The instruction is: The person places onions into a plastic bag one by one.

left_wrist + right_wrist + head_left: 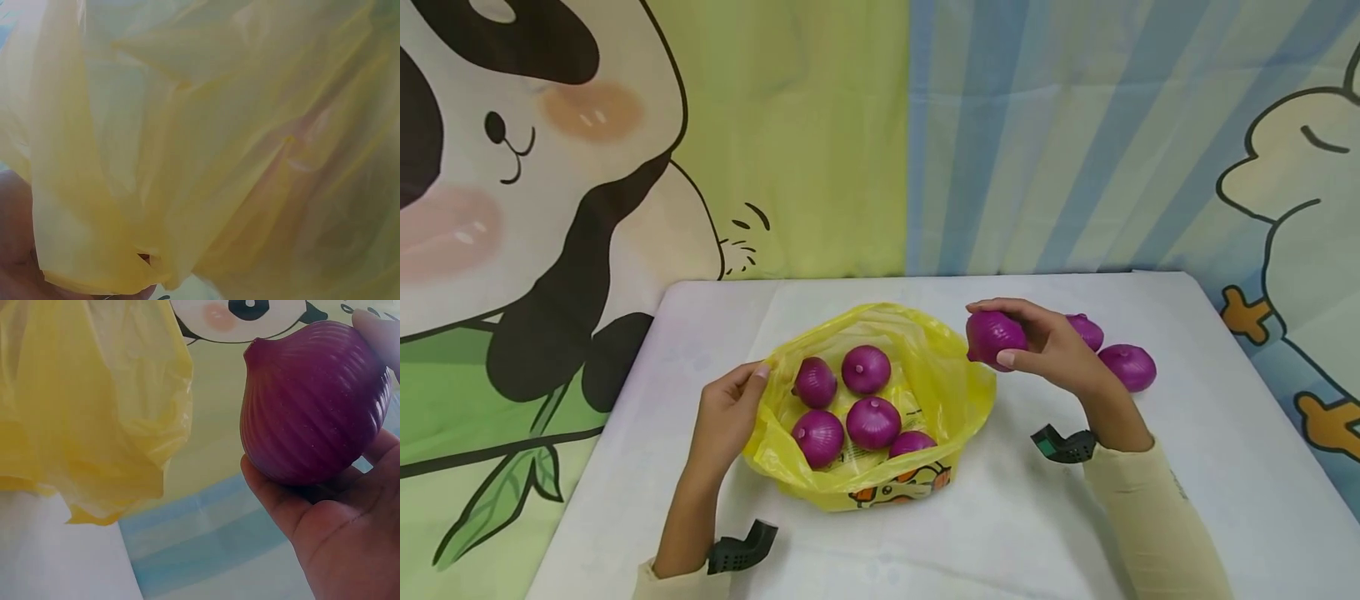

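"There's the right hand (pixel 1052 346), near the right rim of the yellow bag (pixel 928 367), gripping a purple onion (pixel 995 337)!"
"Where's it sitting in the fingers?"
"Between thumb and fingertips, one pointed end poking out toward the bag."
"And the left hand (pixel 726 408)?"
"Pinching the bag's left rim. Five onions (pixel 873 422) lie inside the bag, two more onions (pixel 1127 367) off to its right."

Bag (pixel 976 402) on surface (pixel 880 554), 5 onions (pixel 873 422) in it; L hand (pixel 728 417) at L rim, R hand (pixel 1051 348) w/ 1 onion (pixel 994 337) nr R rim, 2 other onions (pixel 1129 367) R of R hand.
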Action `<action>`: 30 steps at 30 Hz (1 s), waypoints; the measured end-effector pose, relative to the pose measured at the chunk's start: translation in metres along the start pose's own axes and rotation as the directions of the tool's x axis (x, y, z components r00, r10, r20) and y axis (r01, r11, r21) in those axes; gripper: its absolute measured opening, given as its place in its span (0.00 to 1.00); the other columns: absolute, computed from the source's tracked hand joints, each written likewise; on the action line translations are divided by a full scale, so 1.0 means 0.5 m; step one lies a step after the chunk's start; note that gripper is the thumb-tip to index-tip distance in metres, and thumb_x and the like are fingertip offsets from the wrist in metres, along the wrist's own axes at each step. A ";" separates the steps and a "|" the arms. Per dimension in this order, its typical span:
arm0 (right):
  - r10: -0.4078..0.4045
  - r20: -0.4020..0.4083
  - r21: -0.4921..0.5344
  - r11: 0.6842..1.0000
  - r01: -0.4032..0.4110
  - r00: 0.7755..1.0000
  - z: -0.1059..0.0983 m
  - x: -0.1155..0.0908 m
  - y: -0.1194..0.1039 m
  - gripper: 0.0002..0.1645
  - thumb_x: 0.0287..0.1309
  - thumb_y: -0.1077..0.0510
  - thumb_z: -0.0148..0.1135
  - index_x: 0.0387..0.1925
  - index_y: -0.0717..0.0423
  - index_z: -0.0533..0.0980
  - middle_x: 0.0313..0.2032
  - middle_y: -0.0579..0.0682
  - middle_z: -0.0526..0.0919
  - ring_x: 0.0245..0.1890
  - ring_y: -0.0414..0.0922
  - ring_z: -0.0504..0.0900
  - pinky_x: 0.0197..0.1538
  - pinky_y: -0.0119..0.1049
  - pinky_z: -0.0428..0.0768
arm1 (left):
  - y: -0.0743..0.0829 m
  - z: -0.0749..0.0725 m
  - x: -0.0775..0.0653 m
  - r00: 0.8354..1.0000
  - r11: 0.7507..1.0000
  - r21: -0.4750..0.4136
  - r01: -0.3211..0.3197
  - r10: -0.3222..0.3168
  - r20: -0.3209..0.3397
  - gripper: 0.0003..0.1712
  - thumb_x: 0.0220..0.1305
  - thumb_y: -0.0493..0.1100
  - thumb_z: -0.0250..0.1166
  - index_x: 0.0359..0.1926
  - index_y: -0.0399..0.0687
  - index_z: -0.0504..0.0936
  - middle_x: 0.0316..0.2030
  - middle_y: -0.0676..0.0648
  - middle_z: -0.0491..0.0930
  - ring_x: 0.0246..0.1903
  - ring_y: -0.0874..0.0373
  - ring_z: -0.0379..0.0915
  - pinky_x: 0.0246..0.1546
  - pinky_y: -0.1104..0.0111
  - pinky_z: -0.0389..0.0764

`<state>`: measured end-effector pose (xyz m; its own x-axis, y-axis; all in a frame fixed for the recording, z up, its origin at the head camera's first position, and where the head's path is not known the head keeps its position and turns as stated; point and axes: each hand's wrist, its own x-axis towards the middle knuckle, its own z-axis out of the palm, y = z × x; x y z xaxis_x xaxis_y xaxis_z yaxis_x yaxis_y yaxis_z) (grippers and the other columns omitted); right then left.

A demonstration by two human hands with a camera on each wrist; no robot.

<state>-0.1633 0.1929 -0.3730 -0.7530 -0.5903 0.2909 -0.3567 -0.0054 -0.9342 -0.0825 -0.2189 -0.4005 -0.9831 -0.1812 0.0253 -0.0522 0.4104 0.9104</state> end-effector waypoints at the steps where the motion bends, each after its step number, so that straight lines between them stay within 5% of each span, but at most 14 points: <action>1: -0.001 0.013 0.007 1.000 0.001 1.000 0.002 0.003 0.000 0.35 0.55 0.73 0.63 0.65 0.64 0.66 0.63 0.60 0.69 0.54 0.54 0.76 0.48 0.45 0.81 | 0.000 0.000 0.000 1.000 1.000 0.001 0.002 -0.002 0.003 0.28 0.72 0.58 0.54 0.53 0.39 0.82 0.41 0.42 0.83 0.31 0.52 0.77 0.31 0.70 0.81; 9: -0.012 0.108 0.051 0.999 0.006 0.994 0.015 0.021 -0.007 0.35 0.56 0.70 0.65 0.65 0.66 0.65 0.62 0.62 0.68 0.54 0.55 0.76 0.49 0.48 0.80 | 0.001 0.003 -0.001 1.000 1.000 -0.002 0.002 -0.002 0.013 0.28 0.72 0.58 0.54 0.53 0.39 0.82 0.40 0.42 0.83 0.31 0.52 0.78 0.31 0.70 0.81; 30: -0.072 0.149 0.045 0.997 0.066 0.986 0.034 0.104 -0.045 0.33 0.58 0.63 0.67 0.64 0.64 0.67 0.61 0.59 0.69 0.52 0.58 0.76 0.46 0.49 0.81 | 0.002 0.006 -0.003 1.000 1.000 -0.005 -0.014 0.014 0.022 0.28 0.72 0.58 0.54 0.52 0.38 0.82 0.37 0.41 0.83 0.29 0.51 0.77 0.29 0.69 0.82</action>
<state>-0.1852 0.1486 -0.3402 -0.6346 -0.7018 0.3236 -0.3804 -0.0809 -0.9213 -0.0816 -0.2158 -0.4009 -0.9874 -0.1554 0.0288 -0.0376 0.4082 0.9121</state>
